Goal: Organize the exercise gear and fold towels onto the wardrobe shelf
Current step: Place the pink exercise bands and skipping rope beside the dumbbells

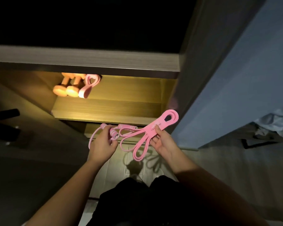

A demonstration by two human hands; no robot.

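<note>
My left hand [103,144] grips a pink jump rope [114,132] by its striped handles, and the cord loops out to the left. My right hand [162,141] pinches a folded pink resistance band [167,119] with the thumb on top; its loops hang down below the hand. Both are held in front of the lit wardrobe shelf [108,108]. On that shelf, at the back left, lie two pink dumbbells [66,89] and a pink figure-eight stretch band [87,86] beside them.
A thick shelf board [88,60] runs above the lit compartment, dark space over it. The open wardrobe door [235,79] stands on the right, with grey cloth [274,118] beyond it. A dark object [5,115] sits at the left. My dark-clothed legs are below.
</note>
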